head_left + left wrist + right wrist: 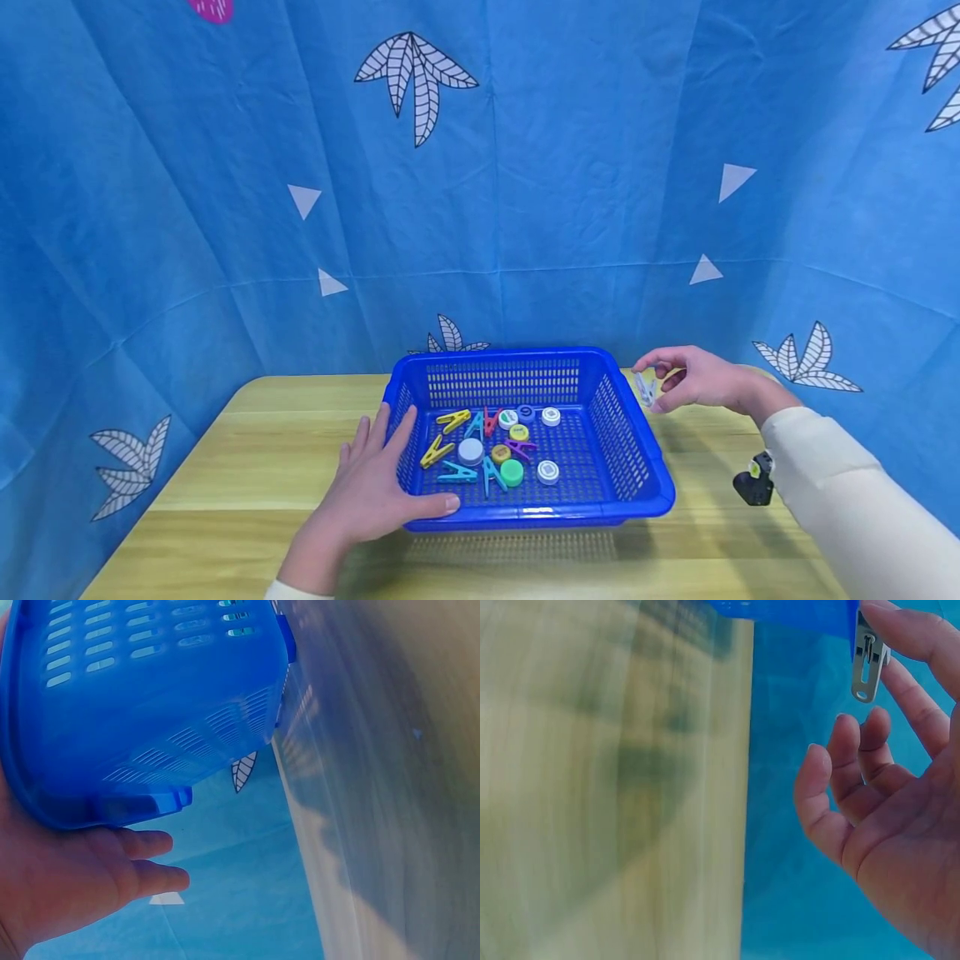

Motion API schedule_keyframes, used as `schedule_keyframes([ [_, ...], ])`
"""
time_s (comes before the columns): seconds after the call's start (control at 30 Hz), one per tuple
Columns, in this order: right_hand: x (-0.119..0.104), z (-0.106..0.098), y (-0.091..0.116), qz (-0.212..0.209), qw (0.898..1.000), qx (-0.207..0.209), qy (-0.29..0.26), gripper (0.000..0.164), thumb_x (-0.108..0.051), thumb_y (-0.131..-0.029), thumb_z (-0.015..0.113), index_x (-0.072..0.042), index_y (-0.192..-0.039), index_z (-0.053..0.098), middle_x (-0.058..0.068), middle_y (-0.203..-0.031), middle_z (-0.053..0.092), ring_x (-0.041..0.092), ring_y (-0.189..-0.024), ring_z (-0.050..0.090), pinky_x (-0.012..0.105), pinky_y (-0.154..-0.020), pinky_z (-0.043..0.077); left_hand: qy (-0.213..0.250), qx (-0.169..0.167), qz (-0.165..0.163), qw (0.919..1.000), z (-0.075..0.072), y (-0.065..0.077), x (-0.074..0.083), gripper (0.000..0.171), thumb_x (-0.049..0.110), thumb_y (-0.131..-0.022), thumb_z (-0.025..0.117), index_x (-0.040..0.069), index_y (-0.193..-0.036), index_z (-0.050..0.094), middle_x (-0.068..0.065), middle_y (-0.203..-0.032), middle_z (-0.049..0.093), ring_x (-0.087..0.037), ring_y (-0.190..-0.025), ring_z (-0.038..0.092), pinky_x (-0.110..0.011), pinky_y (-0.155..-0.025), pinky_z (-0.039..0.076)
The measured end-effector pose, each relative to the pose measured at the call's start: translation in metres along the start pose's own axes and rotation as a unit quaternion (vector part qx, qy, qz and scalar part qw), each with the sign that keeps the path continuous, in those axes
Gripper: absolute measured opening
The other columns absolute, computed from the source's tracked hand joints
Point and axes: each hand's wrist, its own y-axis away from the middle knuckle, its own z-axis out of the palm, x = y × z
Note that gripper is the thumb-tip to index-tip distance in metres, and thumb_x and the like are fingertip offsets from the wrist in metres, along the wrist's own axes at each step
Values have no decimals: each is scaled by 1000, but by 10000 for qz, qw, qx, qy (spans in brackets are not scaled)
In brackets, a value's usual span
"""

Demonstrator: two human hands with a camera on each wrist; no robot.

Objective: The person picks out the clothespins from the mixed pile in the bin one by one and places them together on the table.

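While the left hand [375,492] rests against the left end of the blue basket [534,511], the right hand [693,381] pinches a pale clip [645,390] between thumb and fingers, just beside the basket's right rim and above the wooden surface [247,467]. Seen from the head, the clip's long axis stands steep and slightly tilted: its upper end leans left, toward the basket, and its lower end sits by the thumb. From the right wrist, it hangs lengthwise down that view, the end with a small round hole pointing away from the thumb tip, a slot running along its length; which end the head view shows uppermost, I cannot tell. The right hand's other fingers curl loosely beneath the pinch in the wrist view. The two hands are well apart, with the basket between them. The left hand's fingers are spread and straight, its thumb lying across the near left corner of the rim.

Inside the basket, coloured clips point in various directions: the upper yellow clip [453,421] lies nearly crosswise, while the lower yellow clip [436,452] slants. Caps lie among them, including a green cap [512,473]. A black object [753,481] sits near the right sleeve [840,483].
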Motion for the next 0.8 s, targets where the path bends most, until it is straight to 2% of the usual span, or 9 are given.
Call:
schedule_keyframes([
  [0.33,30,5,7,235,9996,152,37,58,-8,-76,84,-5,-128,58,16,-105,44,32,-90,51,41,-71,49,43,36,12,10000,1,0,-1,135,87,-56,71,20,-162,20,-16,-166,3,-46,-148,-7,-70,-110,1],
  [0.53,44,10,9,294,9994,171,-26,60,-5,-74,85,-1,-127,58,17,-106,42,30,-84,56,41,-72,50,3,43,83,10000,1,1,-1,134,87,-57,70,20,-161,20,-16,-166,4,-46,-148,-5,-70,-111,2],
  [0.8,59,16,9,317,9991,292,3,57,-5,-71,85,0,-122,60,17,-103,41,30,-83,53,39,-68,48,23,68,74,9999,2,1,-2,134,87,-57,71,20,-161,21,-16,-166,4,-46,-148,-5,-71,-110,2],
])
